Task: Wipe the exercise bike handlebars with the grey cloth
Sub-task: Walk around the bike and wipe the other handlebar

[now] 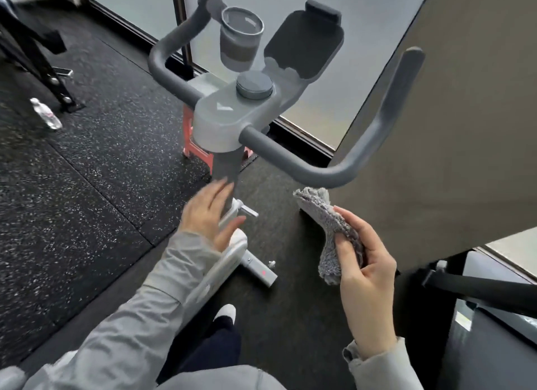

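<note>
Though partly bunched, grey cloth (334,229) in right hand (366,296)

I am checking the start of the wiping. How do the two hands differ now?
The right hand is closed around the grey cloth; the left hand is open and holds nothing. The left hand is beside the bike's post; the right hand is below the right handlebar, not touching it. Both wear grey sleeves.
</note>
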`<state>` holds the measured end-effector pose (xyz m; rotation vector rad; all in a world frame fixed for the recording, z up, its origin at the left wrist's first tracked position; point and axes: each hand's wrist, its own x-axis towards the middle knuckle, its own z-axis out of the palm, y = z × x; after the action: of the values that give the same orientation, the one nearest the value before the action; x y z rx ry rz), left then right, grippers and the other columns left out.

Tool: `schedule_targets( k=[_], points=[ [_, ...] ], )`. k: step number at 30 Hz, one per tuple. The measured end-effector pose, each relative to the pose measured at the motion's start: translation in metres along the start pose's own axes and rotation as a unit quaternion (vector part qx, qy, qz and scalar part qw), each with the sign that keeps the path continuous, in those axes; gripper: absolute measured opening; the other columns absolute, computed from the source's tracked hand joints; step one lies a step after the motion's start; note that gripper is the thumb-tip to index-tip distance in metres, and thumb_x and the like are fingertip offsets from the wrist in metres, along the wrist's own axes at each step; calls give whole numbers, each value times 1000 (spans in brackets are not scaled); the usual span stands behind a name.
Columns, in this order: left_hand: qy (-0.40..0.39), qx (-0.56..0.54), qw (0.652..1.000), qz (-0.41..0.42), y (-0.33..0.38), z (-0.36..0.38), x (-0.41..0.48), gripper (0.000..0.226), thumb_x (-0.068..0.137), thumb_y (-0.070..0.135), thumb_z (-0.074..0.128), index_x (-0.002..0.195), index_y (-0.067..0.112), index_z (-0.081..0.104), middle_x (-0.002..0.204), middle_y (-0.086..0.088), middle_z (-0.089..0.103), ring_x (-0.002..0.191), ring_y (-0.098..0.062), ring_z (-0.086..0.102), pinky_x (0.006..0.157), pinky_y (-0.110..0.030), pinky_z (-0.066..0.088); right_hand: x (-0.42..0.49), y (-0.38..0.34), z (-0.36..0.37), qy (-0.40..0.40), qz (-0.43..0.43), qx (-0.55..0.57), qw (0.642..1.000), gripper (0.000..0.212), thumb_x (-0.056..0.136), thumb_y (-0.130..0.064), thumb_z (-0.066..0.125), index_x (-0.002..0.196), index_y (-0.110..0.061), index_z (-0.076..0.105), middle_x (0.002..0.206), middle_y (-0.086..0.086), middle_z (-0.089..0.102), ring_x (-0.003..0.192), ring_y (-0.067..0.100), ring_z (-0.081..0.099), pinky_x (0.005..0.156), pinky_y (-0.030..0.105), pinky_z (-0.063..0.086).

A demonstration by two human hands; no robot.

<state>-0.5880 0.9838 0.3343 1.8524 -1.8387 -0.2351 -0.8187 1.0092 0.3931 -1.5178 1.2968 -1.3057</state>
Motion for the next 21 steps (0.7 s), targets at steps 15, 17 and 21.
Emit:
schedule_targets(
  k=[15,17,21],
  points=[
    [120,-46,971,199,-29,-32,133,40,81,38,54,96,7,73,115,-13,67,111,-27,60,92,-45,43,115,-26,156,11,-84,-222,971,39,82,11,50,118,2,61,119,15,62,115,26,54,104,23,36],
    [126,-53,971,197,-30,-33,133,37,82,37,53,96,9,74,115,-11,67,111,-24,60,90,-39,40,111,-26,164,4,-92,-245,965,42,79,11,49,119,5,60,122,18,61,116,30,53,106,30,37],
    [119,-69,970,202,-31,-33,133,34,83,35,56,92,8,74,117,-10,66,112,-24,59,91,-45,44,109,-22,154,-36,-114,-313,942,47,76,8,44,121,6,59,123,17,61,119,32,52,106,39,39]
  ],
)
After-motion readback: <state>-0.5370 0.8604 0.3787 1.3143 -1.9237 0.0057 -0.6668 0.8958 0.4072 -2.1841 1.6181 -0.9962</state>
